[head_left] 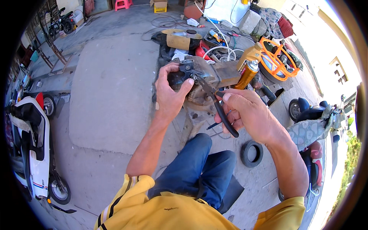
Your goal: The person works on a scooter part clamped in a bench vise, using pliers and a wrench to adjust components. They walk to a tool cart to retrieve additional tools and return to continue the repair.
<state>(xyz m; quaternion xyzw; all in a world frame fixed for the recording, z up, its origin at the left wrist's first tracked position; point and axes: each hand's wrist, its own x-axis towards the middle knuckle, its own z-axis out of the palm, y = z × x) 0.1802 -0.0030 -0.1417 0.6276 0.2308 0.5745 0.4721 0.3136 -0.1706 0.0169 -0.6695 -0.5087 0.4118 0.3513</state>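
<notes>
Over grey ground (111,92), the left hand (169,92) is pinching a black part (186,67), the right hand (251,112) gripping pliers (208,88) there, likely needing steady squeezing next.

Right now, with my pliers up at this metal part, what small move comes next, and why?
Perhaps squeeze the pliers gently with your right hand: their handles look spread, they reach the small shiny fitting, and your left hand holds the dark metal part, its thumb close by.

Vise (227,74) ahead, tire (245,153) right, scooter (41,168) far left
</notes>
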